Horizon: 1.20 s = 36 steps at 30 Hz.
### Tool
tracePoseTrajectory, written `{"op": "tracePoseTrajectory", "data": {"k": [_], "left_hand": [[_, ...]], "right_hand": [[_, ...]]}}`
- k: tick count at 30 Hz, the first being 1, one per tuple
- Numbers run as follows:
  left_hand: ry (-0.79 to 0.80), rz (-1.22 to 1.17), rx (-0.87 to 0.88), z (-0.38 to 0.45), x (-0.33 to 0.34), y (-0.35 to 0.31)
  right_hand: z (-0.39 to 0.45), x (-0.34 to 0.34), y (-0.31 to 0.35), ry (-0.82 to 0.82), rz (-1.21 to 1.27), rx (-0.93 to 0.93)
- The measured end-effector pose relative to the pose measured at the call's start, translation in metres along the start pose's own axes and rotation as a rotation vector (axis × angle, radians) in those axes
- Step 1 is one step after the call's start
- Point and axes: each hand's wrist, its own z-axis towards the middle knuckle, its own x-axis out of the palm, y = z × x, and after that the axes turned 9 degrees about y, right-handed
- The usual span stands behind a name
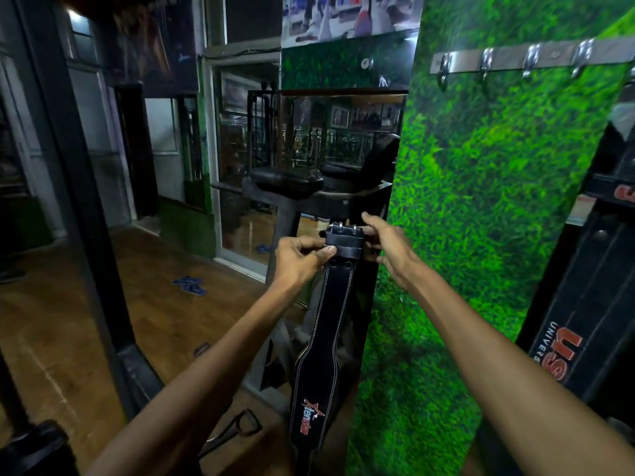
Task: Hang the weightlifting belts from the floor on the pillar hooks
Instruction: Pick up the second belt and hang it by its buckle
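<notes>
Belt: a black leather weightlifting belt (323,341) with white stitching hangs upright just left of the pillar's edge, buckle end up, wide logo end down near the floor.
Buckle: a two-pronged metal buckle (343,231) tops the belt, well below the pillar's hook rail.
Left hand: the left hand (299,257) is clamped on the belt just under the buckle, thumb pressed across the front of the strap.
Right hand: the right hand (386,240) grips the buckle's right side, fingers curled behind it, right at the pillar's left edge.
Pillar: the pillar (481,207) is covered in green artificial grass and fills the right half of the view.
Hook rail: a metal strip with a row of hooks (508,63) runs across the pillar's upper part; the hooks that show are bare.
Second belt: another black belt (577,304) with red lettering hangs at the pillar's right side.
Floor: a wooden floor (62,314) spreads left of the pillar, with blue slippers (189,285) lying on it well away.
</notes>
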Motion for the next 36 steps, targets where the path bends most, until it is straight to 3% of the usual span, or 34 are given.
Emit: {"op": "tracePoseTrajectory", "data": {"k": [5,8,12,17,22,25,28,31,36], "left_hand": [[-0.008,0.024,0.035,0.001,-0.001,0.001],[-0.025,0.031,0.052,0.002,-0.004,0.001],[-0.042,0.07,0.082,0.001,-0.006,-0.001],[-0.033,0.078,0.058,0.0,-0.009,0.005],[0.006,0.085,0.08,-0.003,-0.006,0.008],[0.009,0.063,0.075,-0.002,-0.006,0.01],[0.013,0.066,0.076,0.001,-0.01,0.011],[0.019,0.059,0.077,0.001,-0.007,0.01],[0.037,0.025,0.109,0.003,0.004,0.006]], "right_hand": [[0.0,0.0,0.009,0.08,-0.025,0.056],[-0.009,0.0,0.013,0.144,0.134,-0.015],[-0.007,-0.004,0.004,0.057,0.413,-0.073],[0.007,0.0,0.002,0.021,0.159,0.005],[0.019,0.01,0.011,0.191,-0.071,0.121],[0.018,0.007,0.015,0.203,0.015,0.011],[0.017,-0.001,0.012,0.061,0.264,-0.038],[0.019,-0.006,0.005,-0.071,0.104,0.041],[0.015,-0.011,0.001,-0.024,0.048,0.15]]}}
